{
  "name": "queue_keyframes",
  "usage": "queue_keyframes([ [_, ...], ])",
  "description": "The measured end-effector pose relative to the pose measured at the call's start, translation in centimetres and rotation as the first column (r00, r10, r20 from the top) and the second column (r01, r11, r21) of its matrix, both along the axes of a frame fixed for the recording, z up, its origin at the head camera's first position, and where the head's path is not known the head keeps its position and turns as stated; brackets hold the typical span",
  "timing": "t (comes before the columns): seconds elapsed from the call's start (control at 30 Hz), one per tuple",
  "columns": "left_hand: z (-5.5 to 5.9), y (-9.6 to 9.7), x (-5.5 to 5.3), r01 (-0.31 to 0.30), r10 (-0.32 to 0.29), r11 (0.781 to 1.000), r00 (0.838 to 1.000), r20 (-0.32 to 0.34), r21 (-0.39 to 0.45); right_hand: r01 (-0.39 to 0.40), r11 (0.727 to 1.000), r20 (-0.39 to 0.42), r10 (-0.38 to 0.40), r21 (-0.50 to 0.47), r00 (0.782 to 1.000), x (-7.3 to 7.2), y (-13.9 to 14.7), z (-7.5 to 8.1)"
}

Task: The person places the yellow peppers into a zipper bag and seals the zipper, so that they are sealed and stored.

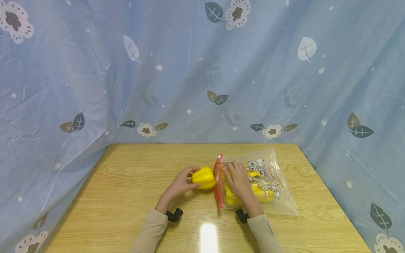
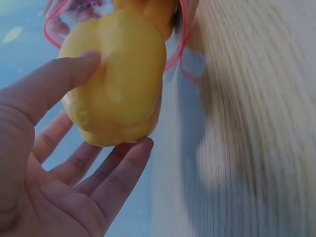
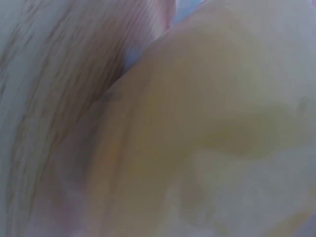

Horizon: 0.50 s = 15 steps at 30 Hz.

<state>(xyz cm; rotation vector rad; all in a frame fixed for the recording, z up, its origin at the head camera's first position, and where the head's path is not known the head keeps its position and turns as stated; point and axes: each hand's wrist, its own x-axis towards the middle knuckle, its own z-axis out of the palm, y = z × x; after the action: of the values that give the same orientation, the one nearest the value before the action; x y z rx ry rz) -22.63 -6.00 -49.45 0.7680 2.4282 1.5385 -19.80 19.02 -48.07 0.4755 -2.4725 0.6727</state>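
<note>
1. At the left, the patterned blue cloth (image 1: 47,88) stands beside the wooden table (image 1: 133,175) and goes on along its far side; the near side of the table is cut off.
2. The left sleeve (image 1: 151,230) is also cut off at the near edge. Beside the wrist is a black device (image 1: 174,215), partly covered by the arm.
3. The left hand (image 1: 181,182) pinches a yellow pepper (image 1: 204,178) between the thumb and the curved fingers. The left wrist view shows the thumb lying on its side and the fingertips at its lower end.
4. This pepper is left of the bag, with its right end at the red zip edge (image 1: 220,189). Whether they touch, I cannot tell.
5. The clear bag (image 1: 286,200) lies to the right, its opening turned to the left. Inside are more yellow peppers (image 1: 262,192); printed figures and the hand hide them partly, so their number is not sure.
6. The right hand (image 1: 238,181) rests on the bag near the opening. I cannot tell if its fingers pinch the plastic: the right wrist view is blurred and filled with yellow.
7. The right sleeve (image 1: 265,233) is cut off at the near edge.
</note>
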Motion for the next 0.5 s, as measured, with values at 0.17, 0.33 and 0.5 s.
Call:
queue_keyframes([
  [0.17, 0.0, 0.3, 0.1, 0.034, -0.034, 0.999, 0.999, 0.016, 0.009, -0.004, 1.0, -0.016, 0.004, 0.006, 1.0, 0.0, -0.1, 0.2],
  [0.33, 0.2, 0.8, 0.4, 0.061, -0.061, 0.998, 0.998, 0.03, -0.005, -0.004, 1.0, -0.01, 0.004, 0.01, 1.0, 0.0, -0.2, 0.2],
  [0.5, 0.4, 1.3, 0.7, 0.098, -0.098, 0.995, 0.994, 0.038, 0.005, -0.002, 1.0, -0.004, 0.002, 0.013, 1.0, 0.0, -0.2, 0.2],
])
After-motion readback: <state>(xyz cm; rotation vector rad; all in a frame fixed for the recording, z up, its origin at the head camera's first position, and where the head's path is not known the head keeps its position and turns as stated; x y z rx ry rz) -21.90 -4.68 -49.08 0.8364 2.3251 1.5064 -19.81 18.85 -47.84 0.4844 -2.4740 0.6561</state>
